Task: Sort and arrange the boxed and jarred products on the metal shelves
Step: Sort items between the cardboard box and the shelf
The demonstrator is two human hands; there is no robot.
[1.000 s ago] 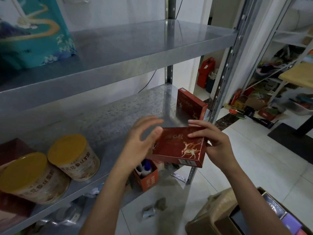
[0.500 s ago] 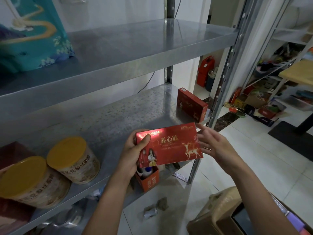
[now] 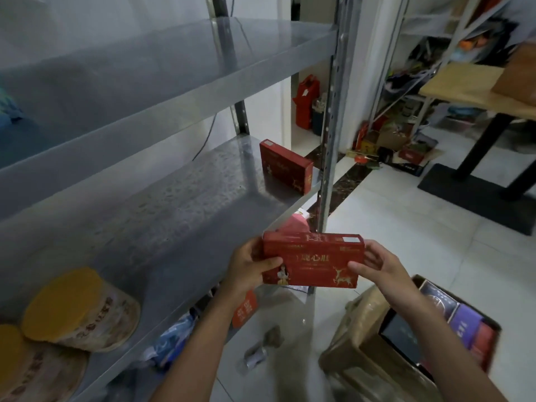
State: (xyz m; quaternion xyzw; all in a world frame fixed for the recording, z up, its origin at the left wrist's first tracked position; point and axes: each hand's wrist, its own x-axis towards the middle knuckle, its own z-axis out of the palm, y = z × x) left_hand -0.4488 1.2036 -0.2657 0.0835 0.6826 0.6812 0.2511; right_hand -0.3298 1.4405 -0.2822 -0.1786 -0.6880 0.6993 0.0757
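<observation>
Held box: red box with a gold deer [image 3: 311,262], long side level, in the air just off the front edge of the middle shelf [image 3: 174,213].
Left hand [image 3: 246,268]: grips the box's left end, thumb on its front face.
Right hand [image 3: 383,268]: fingers [image 3: 359,269] curled round the right end.
Shelf: second red box [image 3: 285,166] stands at the right end; yellow-lidded jars [image 3: 81,309] at the left.
Floor: open carton [image 3: 356,338] below the right hand.

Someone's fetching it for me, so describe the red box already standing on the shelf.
Look at the middle metal shelf. At its right end, beside the upright post, the shelved red box stands on its long edge. Unlike the matching held box, nothing touches it.
</observation>
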